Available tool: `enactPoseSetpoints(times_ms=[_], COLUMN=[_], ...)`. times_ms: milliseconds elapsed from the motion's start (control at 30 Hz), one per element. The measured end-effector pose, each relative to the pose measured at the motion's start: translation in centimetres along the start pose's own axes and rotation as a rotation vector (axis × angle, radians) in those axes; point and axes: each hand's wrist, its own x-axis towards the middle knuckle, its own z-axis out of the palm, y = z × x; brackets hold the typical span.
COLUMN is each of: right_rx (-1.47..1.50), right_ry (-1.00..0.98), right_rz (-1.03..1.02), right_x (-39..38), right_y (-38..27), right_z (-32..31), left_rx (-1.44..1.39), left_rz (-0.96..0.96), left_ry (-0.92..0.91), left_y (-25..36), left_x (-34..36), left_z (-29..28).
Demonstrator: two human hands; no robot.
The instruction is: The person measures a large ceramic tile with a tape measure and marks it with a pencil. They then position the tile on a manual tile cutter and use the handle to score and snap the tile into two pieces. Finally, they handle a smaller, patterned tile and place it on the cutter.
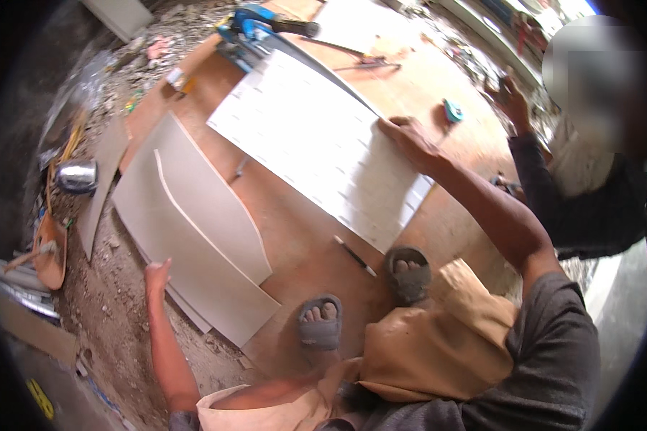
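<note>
On the brown wooden board (295, 237), in the middle, lies a big white tile with a brick pattern (316, 144). The right hand (410, 140) rests flat and open on its edge at 3 o'clock. The tile looks stiff, heavy and easy to crack, so I think holding it by two side edges is best. At 8 o'clock, the left hand (156, 276) is open, just beside a plain grey tile with a curved cut (194, 215). A black pen (354, 256) lies at 6 o'clock, near two grey sandals (322, 327). A blue tile cutter (255, 32) sits at 12 o'clock. Another person's hand (509, 97) is at 2 o'clock.
</note>
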Motion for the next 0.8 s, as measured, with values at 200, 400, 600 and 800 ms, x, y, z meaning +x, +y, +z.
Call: enactPoseSetpoints(times_ms=[200,400,600,800], right_rx=[0.059,0.105,0.128,0.334], right_ry=[-0.046,-0.095,-0.118,-0.159], right_rz=[-0.003,0.034,0.047,0.137], right_x=[0.7,0.1,0.0,-0.3], right_y=[-0.3,-0.3,0.7,-0.6], right_z=[1.8,3.2,5.3,9.2], left_rx=[-0.007,-0.085,-0.744,-1.311], left_rz=[0.175,0.279,0.233,0.29], left_ry=[-0.035,-0.284,-0.78,-0.885], left_y=[12.3,18.6,23.1,28.9], left_x=[-7.7,-12.3,-16.4,-19.3], left_z=[0.8,1.6,8.5,12.6])
